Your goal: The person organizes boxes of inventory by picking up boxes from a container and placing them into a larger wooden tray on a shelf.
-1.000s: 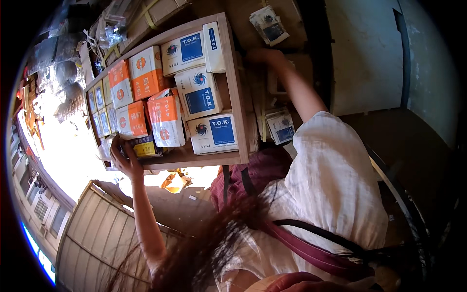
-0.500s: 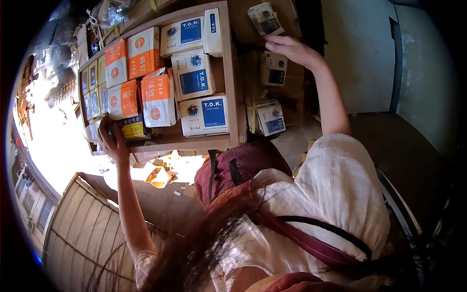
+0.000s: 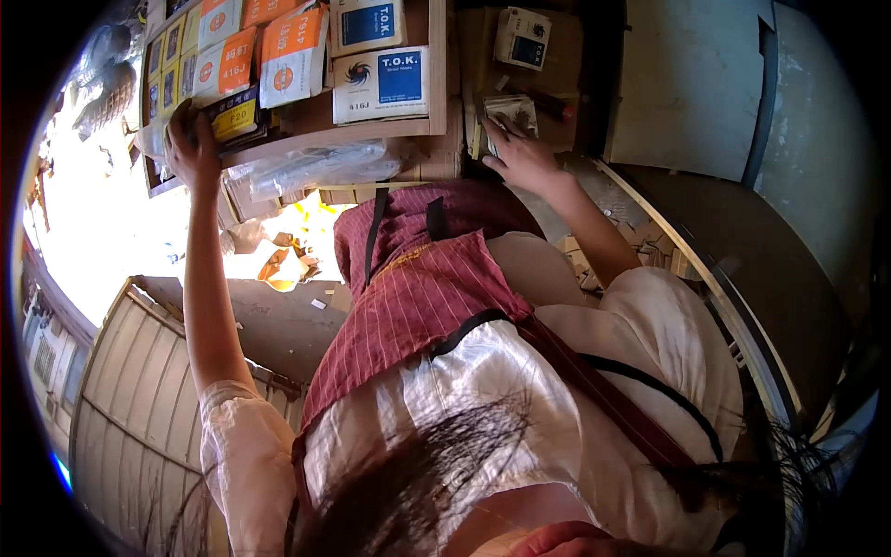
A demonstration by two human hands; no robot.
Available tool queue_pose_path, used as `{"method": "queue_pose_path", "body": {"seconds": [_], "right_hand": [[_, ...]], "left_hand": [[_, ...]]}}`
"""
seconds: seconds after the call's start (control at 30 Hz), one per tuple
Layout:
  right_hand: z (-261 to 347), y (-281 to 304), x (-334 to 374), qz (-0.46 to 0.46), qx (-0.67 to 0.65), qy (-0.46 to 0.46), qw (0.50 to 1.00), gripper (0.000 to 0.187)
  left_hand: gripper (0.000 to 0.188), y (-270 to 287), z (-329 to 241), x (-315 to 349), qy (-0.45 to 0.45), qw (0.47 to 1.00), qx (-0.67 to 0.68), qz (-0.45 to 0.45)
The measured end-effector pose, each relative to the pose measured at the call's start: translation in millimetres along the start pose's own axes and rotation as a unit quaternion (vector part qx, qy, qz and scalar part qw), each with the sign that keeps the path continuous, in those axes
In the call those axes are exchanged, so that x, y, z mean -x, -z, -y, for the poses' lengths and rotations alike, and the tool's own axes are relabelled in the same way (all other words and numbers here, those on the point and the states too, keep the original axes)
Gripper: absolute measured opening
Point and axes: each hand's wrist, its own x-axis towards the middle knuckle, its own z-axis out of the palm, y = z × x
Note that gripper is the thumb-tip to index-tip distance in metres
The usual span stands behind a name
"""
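Observation:
My left hand is at the front left corner of a wooden tray, its fingers curled over the edge. Beside those fingers lies a dark and yellow box. Orange-and-white boxes and white-and-blue boxes fill much of the tray. To the right, my right hand reaches over a small stack of white packets on brown cardboard. Its thumb and fingers are apart, the fingertips at the stack and partly hiding it.
Another white-and-blue packet lies farther back on the cardboard. Clear plastic bags stick out below the tray's front. A maroon striped apron covers my front. Small cardboard pieces lie to the right, beside a long pale edge.
The view has shifted, so the tray sits higher in it. My right hand has come from the far packets toward me, to the nearest stack. My left hand stays at the tray's corner.

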Motion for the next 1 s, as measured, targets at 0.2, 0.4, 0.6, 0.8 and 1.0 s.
{"method": "queue_pose_path", "body": {"seconds": [0.2, 0.4, 0.6, 0.8, 1.0], "right_hand": [[-12.0, -32.9, 10.3, -0.141, 0.025, -0.069, 0.987, 0.070], [-6.4, -50.5, -12.0, -0.124, 0.069, -0.241, 0.960, 0.101], [-44.9, -28.1, -4.5, -0.178, -0.150, -0.206, 0.950, 0.075], [62.3, 94.6, 32.6, -0.289, -0.477, -0.172, 0.812, 0.069], [124.7, 179.2, -33.3, -0.312, -0.359, 0.010, 0.880, 0.083]], "left_hand": [[0.034, 4.8, -2.5, 8.4, 0.033, 0.999, -0.013, 0.001], [0.037, 2.1, -7.3, 4.6, 0.006, 1.000, -0.011, -0.024], [0.034, -3.5, 0.3, 1.1, -0.012, 0.998, -0.057, -0.033], [0.026, 0.0, -3.3, 8.7, 0.005, 0.997, -0.062, -0.052], [0.022, 4.4, -18.4, 6.3, -0.008, 0.997, -0.038, -0.068]]}}
